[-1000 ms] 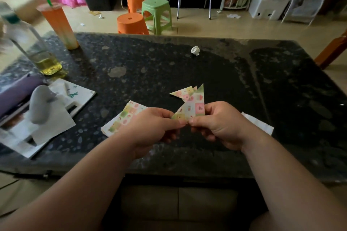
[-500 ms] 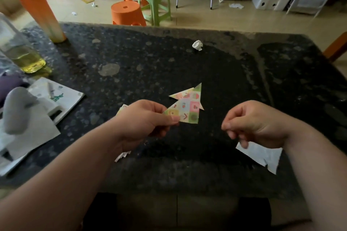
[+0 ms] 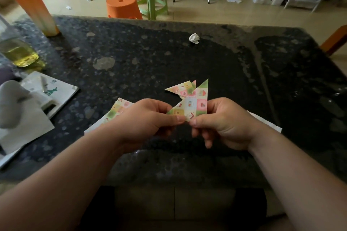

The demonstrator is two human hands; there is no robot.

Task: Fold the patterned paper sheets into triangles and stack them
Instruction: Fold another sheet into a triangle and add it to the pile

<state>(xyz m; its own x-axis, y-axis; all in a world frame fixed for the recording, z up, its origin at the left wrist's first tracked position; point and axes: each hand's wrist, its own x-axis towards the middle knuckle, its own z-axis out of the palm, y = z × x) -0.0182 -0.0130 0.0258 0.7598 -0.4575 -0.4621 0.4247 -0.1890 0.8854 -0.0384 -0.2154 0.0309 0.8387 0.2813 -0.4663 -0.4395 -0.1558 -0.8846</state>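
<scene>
Head view, single moment. Near, centre of frame: left hand (image 3: 148,118) and right hand (image 3: 223,122) both hold one folded triangle (image 3: 193,104) above the dark table (image 3: 131,52). Left thumb and forefinger are pressed onto its lower left corner; right thumb and fingers pinch the lower right corner and the right edge. Thumb tips nearly meet at the bottom edge.

Triangle orientation: long sloping edge runs from lower left to an apex at upper right; the straight right edge stands nearly upright. Apex points away from the person.

Just behind it, centre of frame, lying flat on the table: the stack of finished triangles (image 3: 181,88), partly hidden by the held piece. It lies directly beyond the apex and slightly left. Judgement: placement calls for a short forward-and-down move; both hands are about equally near, the left marginally better aligned.

Left of centre, under the left hand: unfolded patterned sheets (image 3: 120,107), partly covered. White paper (image 3: 266,124) pokes out behind the right wrist.

Far: crumpled paper ball (image 3: 194,38), upper centre, well apart.
</scene>
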